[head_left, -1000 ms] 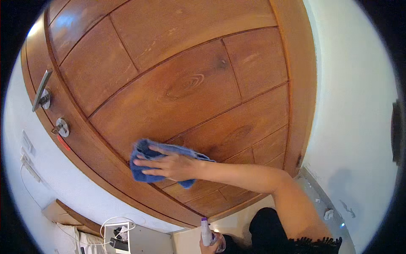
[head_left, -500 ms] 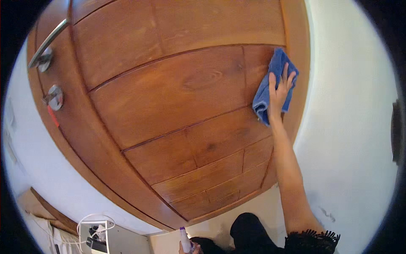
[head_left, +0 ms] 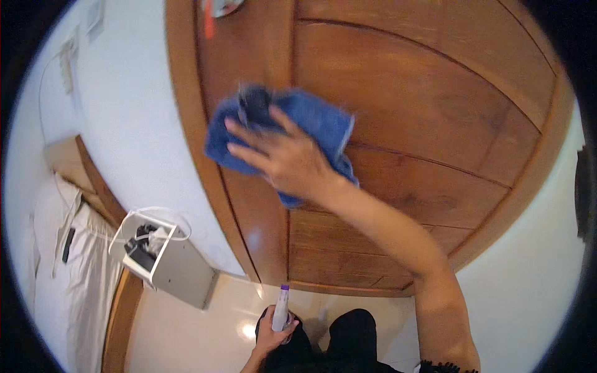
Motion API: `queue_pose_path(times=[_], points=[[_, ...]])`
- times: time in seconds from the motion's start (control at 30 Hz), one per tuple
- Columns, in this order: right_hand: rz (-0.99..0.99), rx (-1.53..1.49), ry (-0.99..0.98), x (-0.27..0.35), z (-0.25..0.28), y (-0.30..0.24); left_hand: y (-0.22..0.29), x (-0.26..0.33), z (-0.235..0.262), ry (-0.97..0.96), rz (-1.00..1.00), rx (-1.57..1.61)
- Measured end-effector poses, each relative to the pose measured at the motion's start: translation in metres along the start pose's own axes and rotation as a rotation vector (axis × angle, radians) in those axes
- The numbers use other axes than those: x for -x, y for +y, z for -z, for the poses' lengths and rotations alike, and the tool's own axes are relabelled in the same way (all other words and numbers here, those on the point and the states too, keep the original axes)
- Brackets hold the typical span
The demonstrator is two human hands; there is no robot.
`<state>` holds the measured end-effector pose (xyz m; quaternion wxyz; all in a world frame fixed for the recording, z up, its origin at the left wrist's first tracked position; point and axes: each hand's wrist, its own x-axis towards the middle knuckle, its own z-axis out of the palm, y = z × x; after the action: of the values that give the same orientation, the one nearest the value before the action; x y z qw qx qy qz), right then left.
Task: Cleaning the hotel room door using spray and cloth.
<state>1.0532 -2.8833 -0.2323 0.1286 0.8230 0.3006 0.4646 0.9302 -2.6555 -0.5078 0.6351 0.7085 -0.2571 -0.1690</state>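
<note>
My right hand (head_left: 289,158) presses a blue cloth (head_left: 323,121) against the brown wooden door (head_left: 410,81), toward its left side. The fingers are spread over the cloth, which is partly bunched, with a dark, blurred patch by the fingertips. Low in the view, my left hand (head_left: 271,332) is wrapped round a white bottle (head_left: 281,313) with a purple top, held upright near my knees. The lower part of the bottle is hidden by the fingers. Above the cloth, a round metal lock plate (head_left: 227,6) with a red strip (head_left: 209,20) shows at the picture's edge.
A small white cabinet (head_left: 186,261) with dark items and a white cable stands on the left against the white wall (head_left: 134,112). Left of it is a bed with a pale sheet (head_left: 87,273) and wooden frame. Shiny pale floor (head_left: 180,332) lies below.
My right hand has carried the cloth from the door's right edge to its left side. The view has swung left, bringing my left hand and the bottle more fully into sight.
</note>
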Motion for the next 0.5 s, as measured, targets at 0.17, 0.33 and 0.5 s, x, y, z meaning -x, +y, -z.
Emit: queue_pose_path(times=[0.17,0.33,0.5], points=[[-0.3,-0.625,-0.412,0.093,-0.078,-0.095,-0.006,0.017,0.017,0.032,0.075,0.094],[-0.735,-1.07,-0.732,0.083,-0.059,-0.096,-0.019,0.032,0.035,0.088,0.217,0.113],[-0.08,0.22,-0.176,0.004,-0.018,-0.028,-0.027,0.031,0.038,0.106,0.185,0.074]])
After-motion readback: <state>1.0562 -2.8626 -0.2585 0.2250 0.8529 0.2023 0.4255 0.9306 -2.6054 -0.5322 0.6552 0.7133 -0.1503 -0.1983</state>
